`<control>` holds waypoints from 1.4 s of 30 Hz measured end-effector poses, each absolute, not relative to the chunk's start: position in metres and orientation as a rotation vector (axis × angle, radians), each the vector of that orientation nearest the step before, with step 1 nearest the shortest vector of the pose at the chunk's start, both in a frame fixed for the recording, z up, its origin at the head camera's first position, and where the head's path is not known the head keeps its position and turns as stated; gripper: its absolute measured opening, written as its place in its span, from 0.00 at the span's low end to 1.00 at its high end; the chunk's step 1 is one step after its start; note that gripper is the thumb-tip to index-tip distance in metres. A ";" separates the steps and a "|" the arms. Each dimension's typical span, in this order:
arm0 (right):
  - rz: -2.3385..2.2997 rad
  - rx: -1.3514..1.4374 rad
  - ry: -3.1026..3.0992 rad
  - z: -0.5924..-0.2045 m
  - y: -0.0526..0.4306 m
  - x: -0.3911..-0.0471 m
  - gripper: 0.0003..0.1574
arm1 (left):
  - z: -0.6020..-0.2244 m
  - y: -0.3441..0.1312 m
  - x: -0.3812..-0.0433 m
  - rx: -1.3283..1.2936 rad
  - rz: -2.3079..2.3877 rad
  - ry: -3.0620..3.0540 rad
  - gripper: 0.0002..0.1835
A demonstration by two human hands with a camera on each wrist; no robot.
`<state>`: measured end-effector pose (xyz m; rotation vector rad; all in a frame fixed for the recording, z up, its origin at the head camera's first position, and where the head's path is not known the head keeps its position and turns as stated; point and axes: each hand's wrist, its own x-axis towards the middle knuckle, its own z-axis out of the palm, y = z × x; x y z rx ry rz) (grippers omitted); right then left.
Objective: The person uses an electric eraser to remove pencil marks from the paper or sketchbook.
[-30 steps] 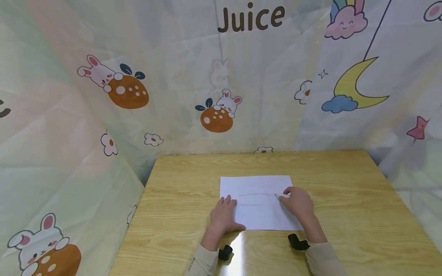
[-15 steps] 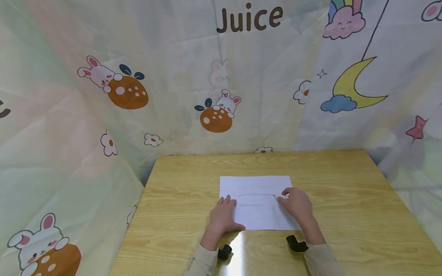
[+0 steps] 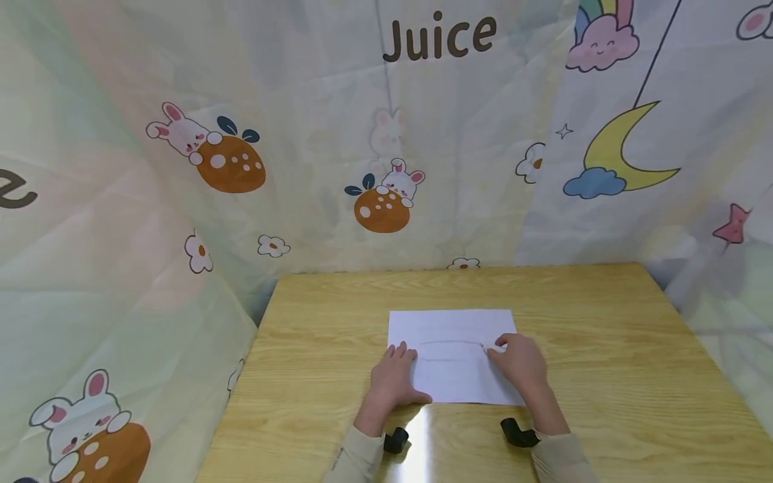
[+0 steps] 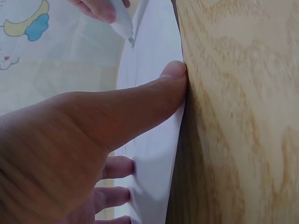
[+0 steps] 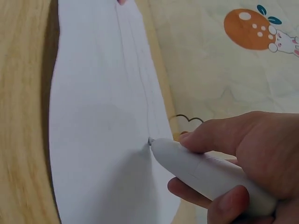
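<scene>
A white sheet of paper (image 3: 459, 382) lies on the wooden table, marked with a few thin, roughly parallel lines across it. Spread over its left side, my left hand (image 3: 392, 377) rests with straight fingers on the sheet and its thumb at the near edge. On the right, my right hand (image 3: 523, 362) grips a thick white pen-shaped tool (image 5: 201, 168) between thumb and curled fingers. The tool's small grey metal tip touches the paper at the end of one line. In the left wrist view the tool (image 4: 121, 19) leans over the sheet beyond my thumb.
The wooden table (image 3: 320, 349) extends on all sides of the paper. Behind it and at the sides hangs a printed cloth (image 3: 302, 134) with rabbits and a moon. Black wrist mounts (image 3: 518, 433) sit by both sleeves.
My right hand and the tool's tip have shifted slightly toward me over the paper. My left hand stays in place on the sheet. The head view has shifted a little.
</scene>
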<state>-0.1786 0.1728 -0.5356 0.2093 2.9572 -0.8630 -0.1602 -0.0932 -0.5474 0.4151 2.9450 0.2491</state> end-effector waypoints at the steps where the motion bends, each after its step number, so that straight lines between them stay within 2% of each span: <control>1: -0.863 0.212 2.955 -0.535 0.172 -0.178 0.19 | -0.548 -0.093 -0.160 0.413 0.249 2.944 0.52; 42: -0.875 0.249 2.959 -0.534 0.173 -0.178 0.20 | -0.552 -0.091 -0.162 0.418 0.248 2.969 0.52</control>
